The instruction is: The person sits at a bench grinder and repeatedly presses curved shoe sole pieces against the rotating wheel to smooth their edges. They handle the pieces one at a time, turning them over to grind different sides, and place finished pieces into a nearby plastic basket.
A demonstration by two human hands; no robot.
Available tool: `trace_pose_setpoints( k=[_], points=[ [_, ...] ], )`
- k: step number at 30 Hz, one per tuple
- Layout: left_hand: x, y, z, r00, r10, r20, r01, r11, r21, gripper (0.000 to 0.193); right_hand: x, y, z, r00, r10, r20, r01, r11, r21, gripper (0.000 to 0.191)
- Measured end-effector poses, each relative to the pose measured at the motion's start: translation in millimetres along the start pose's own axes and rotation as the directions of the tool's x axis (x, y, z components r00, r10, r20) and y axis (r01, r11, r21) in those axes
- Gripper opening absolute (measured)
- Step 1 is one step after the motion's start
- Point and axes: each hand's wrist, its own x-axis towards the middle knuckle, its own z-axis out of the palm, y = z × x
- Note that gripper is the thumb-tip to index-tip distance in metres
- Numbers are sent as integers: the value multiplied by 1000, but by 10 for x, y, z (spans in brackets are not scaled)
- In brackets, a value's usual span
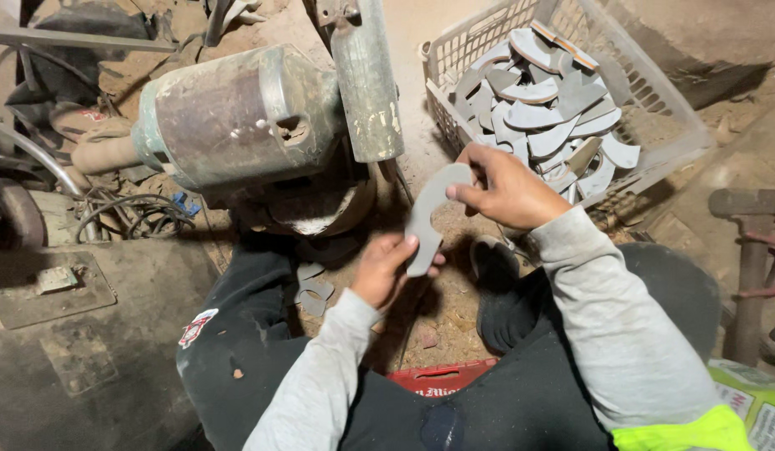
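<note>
blank: curved grey metal blank (pixel 426 219), likely stiff, thin, light, with sharp edges
left hand: left hand (pixel 386 271) pinches lower end
right hand: right hand (pixel 506 190) closed on upper curve

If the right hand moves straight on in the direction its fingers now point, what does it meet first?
The right hand points left across the curved grey metal piece it pinches. Past that piece, the first thing in line is probably the round base under the motor, though depth is unclear.
</note>
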Motion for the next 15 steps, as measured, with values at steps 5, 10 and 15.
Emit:
trace_pose_setpoints(
  k=[5,10,15],
  points=[
    [77,5,183,844,514,-151,-296,682,669,68,92,-97,96,979,204,-14,-186,915,357,34],
    [71,230,210,857,500,-129,-346,741,576,60,118,-63,215,992,-100,-70,122,810,573,45],
    [105,324,189,920,351,-177,-278,899,339,49,297,-74,560,981,-100,-165,186,721,668,35]
  ],
)
